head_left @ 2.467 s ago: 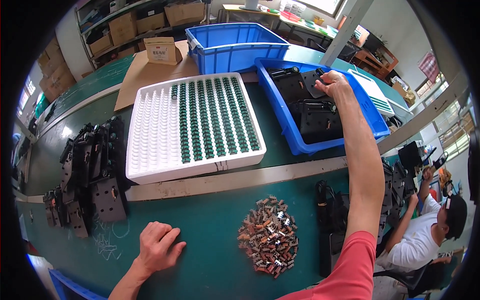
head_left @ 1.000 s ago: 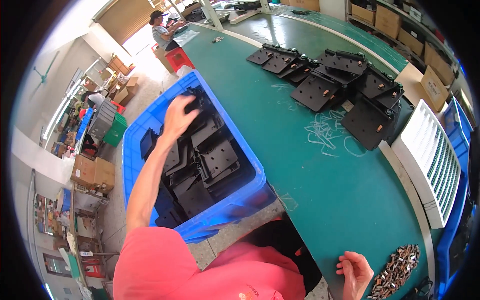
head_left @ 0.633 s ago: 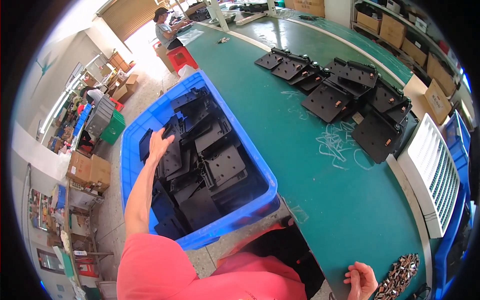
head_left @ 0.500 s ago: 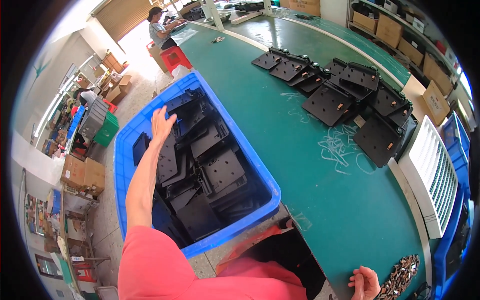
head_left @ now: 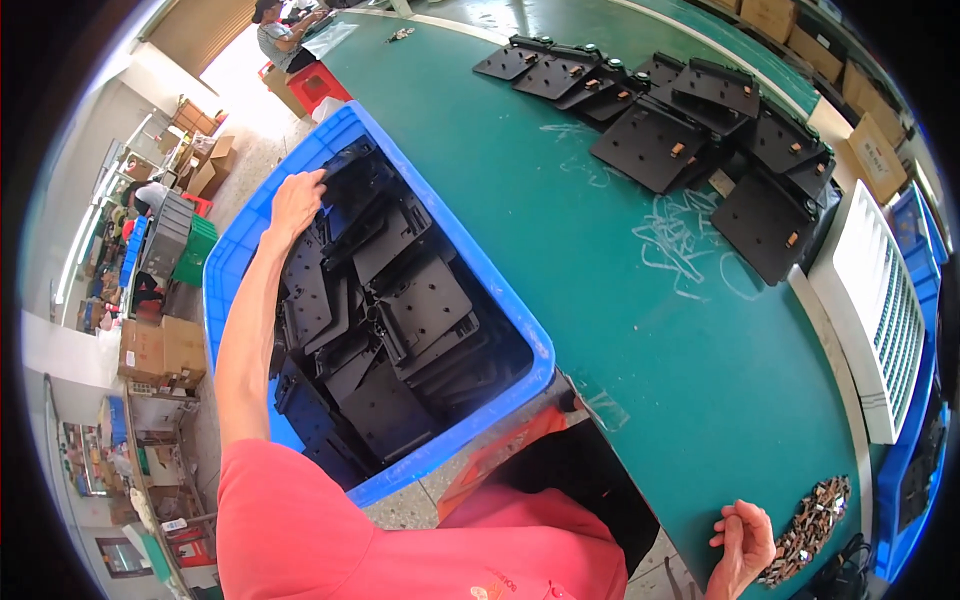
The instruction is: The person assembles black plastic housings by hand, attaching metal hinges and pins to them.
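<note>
My left hand reaches into the far end of a blue plastic bin. Its fingers are closed at the edge of a black plate; the fingertips are partly hidden. Beneath and nearer lie several more black plates with small holes and hinge-like edges, heaped at different tilts. Over the green table's near right part, my right hand has its fingers curled in. Whatever it may hold is hidden. Just to its right is a pile of small brown and silver parts.
On the green table, several black plate assemblies with small copper-coloured pieces overlap at the far right. A white slotted tray leans along the right edge. Blue bins and cardboard boxes stand beyond. Another person sits at the table's far left.
My left hand has lowered onto a plate and its fingers have closed. The view has shifted, so the table and bin appear higher. My right hand stays beside the pile of small parts.
</note>
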Demonstrator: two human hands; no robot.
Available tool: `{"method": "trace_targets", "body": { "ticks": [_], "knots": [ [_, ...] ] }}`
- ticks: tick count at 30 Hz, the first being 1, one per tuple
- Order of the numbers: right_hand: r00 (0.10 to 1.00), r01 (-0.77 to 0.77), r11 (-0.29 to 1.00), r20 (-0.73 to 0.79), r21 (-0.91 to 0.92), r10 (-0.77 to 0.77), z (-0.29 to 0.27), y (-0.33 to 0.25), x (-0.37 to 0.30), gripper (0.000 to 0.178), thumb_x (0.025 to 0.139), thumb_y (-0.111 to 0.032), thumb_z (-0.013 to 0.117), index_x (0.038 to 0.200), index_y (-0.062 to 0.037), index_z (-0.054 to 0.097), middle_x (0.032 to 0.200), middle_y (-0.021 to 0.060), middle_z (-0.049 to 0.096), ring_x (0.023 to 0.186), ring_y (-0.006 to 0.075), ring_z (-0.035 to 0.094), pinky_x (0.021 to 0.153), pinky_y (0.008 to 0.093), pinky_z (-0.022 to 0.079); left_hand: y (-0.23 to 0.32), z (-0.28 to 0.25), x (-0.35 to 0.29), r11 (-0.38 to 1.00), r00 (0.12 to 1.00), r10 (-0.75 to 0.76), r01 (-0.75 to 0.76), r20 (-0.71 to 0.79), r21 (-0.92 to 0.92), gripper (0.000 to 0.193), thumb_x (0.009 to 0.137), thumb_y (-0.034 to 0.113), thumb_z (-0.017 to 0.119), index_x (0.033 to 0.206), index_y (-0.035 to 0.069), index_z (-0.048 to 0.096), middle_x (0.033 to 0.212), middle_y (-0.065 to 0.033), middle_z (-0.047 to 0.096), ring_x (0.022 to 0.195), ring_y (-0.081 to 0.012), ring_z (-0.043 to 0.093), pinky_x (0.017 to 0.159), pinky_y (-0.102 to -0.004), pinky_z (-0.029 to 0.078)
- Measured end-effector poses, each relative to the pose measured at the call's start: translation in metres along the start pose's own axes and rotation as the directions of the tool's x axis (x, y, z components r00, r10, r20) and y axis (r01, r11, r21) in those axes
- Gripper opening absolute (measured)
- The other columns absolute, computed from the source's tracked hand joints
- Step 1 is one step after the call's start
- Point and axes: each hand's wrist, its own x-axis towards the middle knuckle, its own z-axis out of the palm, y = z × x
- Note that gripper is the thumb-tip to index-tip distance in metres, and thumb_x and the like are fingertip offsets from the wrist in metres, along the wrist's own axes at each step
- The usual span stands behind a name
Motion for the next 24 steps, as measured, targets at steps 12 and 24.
{"method": "trace_targets", "body": {
  "ticks": [12, 24],
  "knots": [
    [0.934, -0.308, 0.805, 0.321, 0.508, 0.155, 0.024, -0.058, 0.025, 0.063, 0.094, -0.012, 0.065, 0.148, 0.0007, 0.034, 0.121, 0.0208, 0.062, 0.101, 0.0278, 0.067, 0.086, 0.0372, 0.058, 0.352, -0.197, -0.016, 0.589, 0.419, 0.672, -0.802, -0.61, 0.099, 0.034, 0.075, 0.001, 0.063, 0.107, -0.008, 0.066, 0.106, -0.0216, 0.068, 0.101, -0.0362, 0.066, 0.086, -0.0426, 0.055],
    [0.976, -0.215, 0.799, 0.097, 0.562, 0.194, -0.036, -0.021, 0.04, 0.06, 0.089, -0.006, 0.068, 0.142, 0.0043, 0.042, 0.091, 0.0076, 0.064, 0.082, 0.0139, 0.066, 0.073, 0.031, 0.061, 0.491, -0.174, -0.108, 0.048, 0.212, 0.913, -0.904, -0.347, -0.426, 0.057, 0.075, 0.026, 0.075, 0.119, -0.006, 0.061, 0.123, -0.0256, 0.06, 0.103, -0.0345, 0.062, 0.074, -0.0367, 0.056]
  ]
}}
